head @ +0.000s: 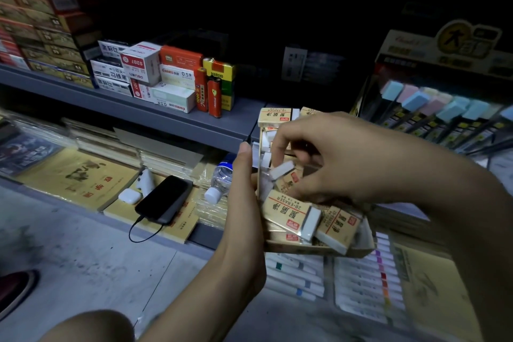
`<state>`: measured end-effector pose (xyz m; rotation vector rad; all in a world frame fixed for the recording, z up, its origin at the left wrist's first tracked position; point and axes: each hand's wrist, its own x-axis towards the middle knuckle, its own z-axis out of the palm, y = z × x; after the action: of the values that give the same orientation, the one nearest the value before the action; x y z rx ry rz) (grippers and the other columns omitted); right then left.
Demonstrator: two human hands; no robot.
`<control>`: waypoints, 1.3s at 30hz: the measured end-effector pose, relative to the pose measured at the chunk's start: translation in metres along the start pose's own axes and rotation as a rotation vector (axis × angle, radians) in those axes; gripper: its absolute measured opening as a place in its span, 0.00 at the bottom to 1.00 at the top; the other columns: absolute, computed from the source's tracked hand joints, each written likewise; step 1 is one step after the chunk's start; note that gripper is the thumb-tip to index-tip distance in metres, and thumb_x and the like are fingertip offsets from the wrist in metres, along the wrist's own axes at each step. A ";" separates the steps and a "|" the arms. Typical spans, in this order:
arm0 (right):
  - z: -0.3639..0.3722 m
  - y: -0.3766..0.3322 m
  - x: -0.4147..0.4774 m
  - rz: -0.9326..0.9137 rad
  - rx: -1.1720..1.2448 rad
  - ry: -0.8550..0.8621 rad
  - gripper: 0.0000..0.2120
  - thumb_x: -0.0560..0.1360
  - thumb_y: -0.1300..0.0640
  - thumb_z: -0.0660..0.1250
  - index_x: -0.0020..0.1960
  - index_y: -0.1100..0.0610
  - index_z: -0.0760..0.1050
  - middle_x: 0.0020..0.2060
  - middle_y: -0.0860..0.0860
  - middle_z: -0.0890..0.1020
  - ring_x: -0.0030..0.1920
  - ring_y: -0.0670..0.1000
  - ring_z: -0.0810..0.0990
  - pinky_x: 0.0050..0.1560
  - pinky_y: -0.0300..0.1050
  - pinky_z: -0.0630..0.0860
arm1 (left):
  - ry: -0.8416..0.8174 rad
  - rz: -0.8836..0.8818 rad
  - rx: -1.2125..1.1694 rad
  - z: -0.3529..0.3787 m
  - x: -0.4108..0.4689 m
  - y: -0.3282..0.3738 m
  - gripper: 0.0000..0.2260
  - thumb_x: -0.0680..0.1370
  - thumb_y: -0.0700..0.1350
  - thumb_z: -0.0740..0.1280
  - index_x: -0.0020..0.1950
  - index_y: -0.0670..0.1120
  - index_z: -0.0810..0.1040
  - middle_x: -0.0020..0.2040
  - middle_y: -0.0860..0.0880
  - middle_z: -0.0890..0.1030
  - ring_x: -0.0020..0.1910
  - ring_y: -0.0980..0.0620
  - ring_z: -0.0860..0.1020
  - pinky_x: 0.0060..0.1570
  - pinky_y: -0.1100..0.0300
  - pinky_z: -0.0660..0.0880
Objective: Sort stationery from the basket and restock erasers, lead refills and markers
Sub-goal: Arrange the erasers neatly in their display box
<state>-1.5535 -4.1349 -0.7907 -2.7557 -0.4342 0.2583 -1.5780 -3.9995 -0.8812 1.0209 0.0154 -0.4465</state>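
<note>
On the upper shelf (177, 116), stacked cartons (41, 33) are recorded at far left, then small boxes (155, 75) (some marked 0.5, one S207), with lighters (215, 98) just beside them. On the level below, a phone (163, 198) is laid on yellow notebooks (77, 178), with a white case (130, 196) beside it and a water bottle (220, 180) lying to its right.

The eraser box (305, 248) is held at centre, in front of the shelf edge. It is gripped along its left side by the left hand (245, 203), thumb upright. It is filled with erasers (288, 211) in tan sleeves, heaped untidily. The right hand (333, 158) is lowered into it, fingers curled among the erasers; whether one is pinched cannot be told.

At right, a display stand (444, 53) of pastel-capped sticks is noted, with trays of markers (363, 283) below.

A shoe (14, 291) is cut off at the left edge. The box's middle is covered by the right hand. The upper background is lost in darkness.
</note>
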 end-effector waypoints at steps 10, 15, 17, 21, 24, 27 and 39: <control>-0.017 0.016 -0.010 -0.120 0.331 0.224 0.13 0.70 0.49 0.76 0.48 0.52 0.76 0.41 0.53 0.84 0.39 0.49 0.85 0.40 0.46 0.82 | 0.009 -0.021 0.035 0.000 0.001 -0.002 0.32 0.81 0.66 0.50 0.57 0.45 0.85 0.47 0.43 0.88 0.43 0.48 0.87 0.33 0.60 0.81; -0.016 0.017 -0.008 -0.082 0.733 0.229 0.09 0.78 0.62 0.69 0.58 0.56 0.79 0.45 0.56 0.87 0.47 0.54 0.88 0.47 0.46 0.85 | -0.005 -0.038 0.042 0.001 0.003 -0.002 0.32 0.81 0.68 0.49 0.60 0.49 0.84 0.50 0.45 0.88 0.48 0.47 0.87 0.40 0.56 0.84; -0.011 0.014 -0.006 0.010 0.978 0.224 0.06 0.80 0.67 0.65 0.53 0.59 0.79 0.43 0.56 0.86 0.46 0.56 0.87 0.43 0.44 0.84 | 0.000 -0.035 0.046 0.000 0.004 -0.003 0.32 0.81 0.68 0.49 0.61 0.49 0.84 0.50 0.45 0.88 0.49 0.47 0.87 0.42 0.56 0.83; -0.006 0.008 -0.005 0.074 1.180 0.201 0.12 0.80 0.52 0.63 0.43 0.59 0.74 0.34 0.55 0.72 0.34 0.54 0.75 0.32 0.46 0.75 | -0.008 -0.033 0.042 0.000 0.004 -0.004 0.32 0.81 0.67 0.49 0.55 0.49 0.87 0.48 0.45 0.88 0.46 0.47 0.87 0.39 0.56 0.83; -0.004 0.009 -0.008 0.214 0.598 0.291 0.23 0.79 0.39 0.66 0.35 0.57 0.77 0.28 0.52 0.74 0.27 0.55 0.71 0.29 0.49 0.72 | -0.010 -0.037 0.054 0.001 0.004 -0.003 0.32 0.81 0.67 0.48 0.56 0.49 0.86 0.48 0.45 0.88 0.46 0.47 0.87 0.38 0.56 0.84; 0.005 0.003 -0.010 0.322 0.167 0.217 0.18 0.74 0.39 0.73 0.35 0.52 0.83 0.27 0.46 0.79 0.31 0.50 0.78 0.34 0.48 0.77 | -0.010 -0.030 0.067 0.000 0.005 -0.003 0.32 0.81 0.68 0.49 0.59 0.49 0.84 0.48 0.44 0.88 0.46 0.46 0.87 0.40 0.55 0.84; 0.013 -0.021 -0.006 0.411 -0.348 0.148 0.15 0.71 0.39 0.74 0.40 0.50 0.77 0.36 0.46 0.79 0.39 0.50 0.79 0.38 0.45 0.72 | 0.002 -0.015 0.085 -0.001 0.005 -0.005 0.31 0.81 0.67 0.49 0.60 0.49 0.84 0.51 0.44 0.88 0.50 0.44 0.87 0.46 0.52 0.84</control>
<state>-1.5677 -4.1145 -0.7944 -3.1596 0.1468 0.0779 -1.5748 -4.0026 -0.8871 1.1055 0.0057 -0.4625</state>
